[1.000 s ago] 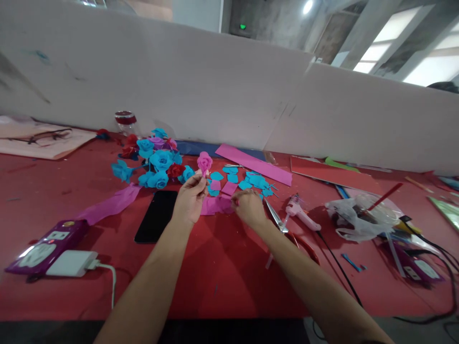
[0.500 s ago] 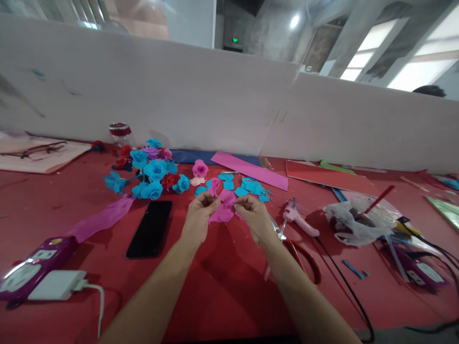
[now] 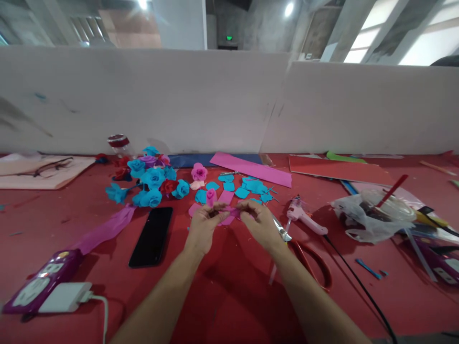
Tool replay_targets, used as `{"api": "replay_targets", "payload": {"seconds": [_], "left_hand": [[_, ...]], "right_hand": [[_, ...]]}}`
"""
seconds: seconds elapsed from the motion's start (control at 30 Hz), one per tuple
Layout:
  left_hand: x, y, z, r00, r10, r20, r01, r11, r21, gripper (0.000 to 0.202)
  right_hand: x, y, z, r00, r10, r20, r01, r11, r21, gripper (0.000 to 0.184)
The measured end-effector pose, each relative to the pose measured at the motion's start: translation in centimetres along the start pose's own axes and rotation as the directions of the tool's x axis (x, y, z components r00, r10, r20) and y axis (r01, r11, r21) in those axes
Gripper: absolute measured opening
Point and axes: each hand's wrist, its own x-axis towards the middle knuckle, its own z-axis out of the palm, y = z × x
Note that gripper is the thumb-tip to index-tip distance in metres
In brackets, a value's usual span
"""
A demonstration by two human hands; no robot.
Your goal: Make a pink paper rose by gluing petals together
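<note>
from my remote seat, i see the left hand (image 3: 202,229) pinched closed, apparently on the pink bud (image 3: 211,196) upright at its fingers; i judge it light and crushable, best taken low at the base. rightward, the pink petal (image 3: 231,210) spans both hands over the surface (image 3: 229,286): thin, soft, liable to tear, so i favour its edges. the right hand (image 3: 260,225) pinches its right end. against the earlier frame, the petal looks narrower and the fingertips sit closer.
</note>
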Motion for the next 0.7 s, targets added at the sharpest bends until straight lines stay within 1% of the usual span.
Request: {"api": "replay_targets", "payload": {"seconds": [0.13, 0.2, 0.27, 0.33, 0.37, 0.4, 0.43, 0.47, 0.5, 0.53, 0.57, 0.6, 0.7], "left_hand": [[-0.2, 0.0, 0.2, 1.000, 0.028, 0.007, -0.029, 0.985, 0.172, 0.021], [-0.3, 0.3, 0.2, 1.000, 0.016, -0.002, -0.016, 0.971, 0.237, 0.018], [-0.4, 0.6, 0.2, 0.999, -0.024, -0.031, 0.032, 0.964, 0.263, 0.014], [-0.4, 0.9, 0.0, 0.993, -0.097, -0.063, 0.112, 0.947, 0.301, 0.010], [-0.4, 0.9, 0.0, 0.987, -0.150, -0.062, 0.162, 0.926, 0.340, 0.009], [-0.4, 0.9, -0.1, 0.979, -0.197, -0.058, 0.204, 0.901, 0.383, 0.009], [-0.5, 0.9, -0.1, 0.971, -0.233, -0.052, 0.232, 0.874, 0.428, 0.008], [-0.5, 0.8, -0.1, 0.964, -0.263, -0.043, 0.252, 0.845, 0.472, 0.008], [-0.5, 0.6, -0.1, 0.958, -0.284, -0.032, 0.260, 0.818, 0.513, 0.009], [-0.6, 0.4, -0.1, 0.954, -0.298, -0.021, 0.260, 0.794, 0.549, 0.009], [-0.6, 0.1, -0.1, 0.953, -0.304, -0.010, 0.253, 0.773, 0.582, 0.009], [-0.7, -0.1, -0.1, 0.953, -0.302, 0.000, 0.240, 0.756, 0.610, 0.009], [-0.8, -0.8, -0.1, 0.962, -0.273, 0.012, 0.191, 0.705, 0.683, 0.008]], "right_hand": [[-0.1, -0.1, 0.4, 0.999, -0.038, -0.004, 0.038, 0.994, -0.099, 0.023], [-0.1, 0.0, 0.1, 0.998, -0.055, 0.002, 0.055, 0.990, -0.128, 0.022], [-0.1, 0.3, -1.2, 0.997, -0.056, -0.051, 0.046, 0.982, -0.185, 0.023], [-0.3, 0.7, -3.7, 0.985, -0.042, -0.166, -0.015, 0.945, -0.328, 0.027], [-0.5, 1.0, -5.2, 0.978, -0.032, -0.207, -0.065, 0.893, -0.445, 0.029], [-0.8, 1.3, -6.9, 0.972, 0.004, -0.235, -0.146, 0.792, -0.593, 0.029], [-1.1, 1.7, -8.4, 0.968, 0.046, -0.247, -0.220, 0.629, -0.746, 0.031], [-1.5, 2.0, -9.8, 0.955, 0.102, -0.280, -0.296, 0.441, -0.847, 0.035], [-1.9, 2.3, -11.0, 0.942, 0.177, -0.284, -0.326, 0.289, -0.900, 0.037], [-2.3, 2.6, -11.8, 0.930, 0.238, -0.281, -0.328, 0.189, -0.925, 0.037], [-2.6, 3.0, -12.3, 0.920, 0.278, -0.276, -0.323, 0.138, -0.936, 0.036], [-2.8, 3.3, -12.6, 0.914, 0.306, -0.266, -0.313, 0.115, -0.943, 0.035], [-3.0, 4.4, -12.7, 0.921, 0.302, -0.248, -0.286, 0.089, -0.954, 0.035]]}}
